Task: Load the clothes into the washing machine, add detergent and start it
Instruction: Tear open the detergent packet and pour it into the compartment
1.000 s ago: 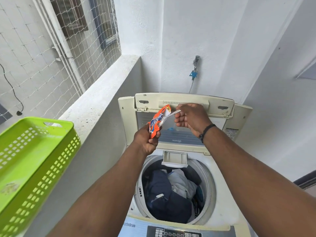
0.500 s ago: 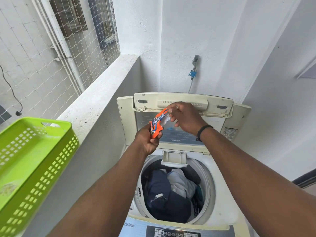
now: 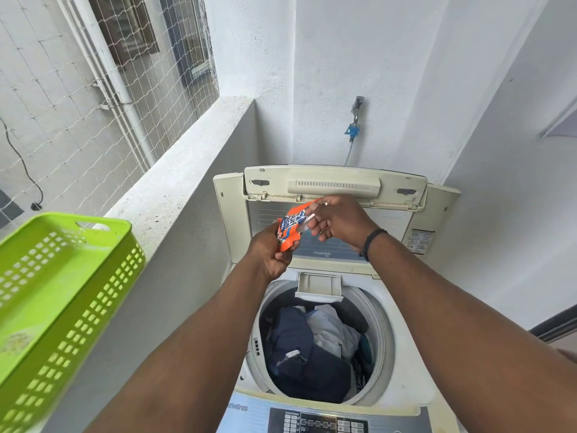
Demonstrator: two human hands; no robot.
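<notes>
An orange detergent sachet (image 3: 288, 228) is held up in front of the raised lid (image 3: 335, 214) of the washing machine (image 3: 406, 382), above the rear edge of the tub opening. Its lower end is gripped by the left hand (image 3: 270, 253), whose fingers are curled around it. Its upper end is pinched between the thumb and fingers of the right hand (image 3: 338, 220), where a pale strip of the packet can be seen at the fingertips. A dark band (image 3: 371, 242) is worn on the right wrist.

Directly below the hands, a small cream tray (image 3: 318, 287) is seen jutting out over the rear rim of the tub; whether anything lies in it cannot be told. The tub (image 3: 382, 342) is loaded with clothes (image 3: 307, 354): a large dark navy garment is piled at the front and left, a white garment lies behind it toward the middle, and a strip of teal fabric shows at the right wall. The control panel (image 3: 318, 423) is set along the front edge of the machine.

A lime green perforated basket (image 3: 103, 310) is placed on the concrete ledge (image 3: 175, 195) to the left of the machine, well apart from the hands; only its bare floor and walls are shown. A tap with a blue fitting (image 3: 354, 123) is mounted on the wall behind the lid.
</notes>
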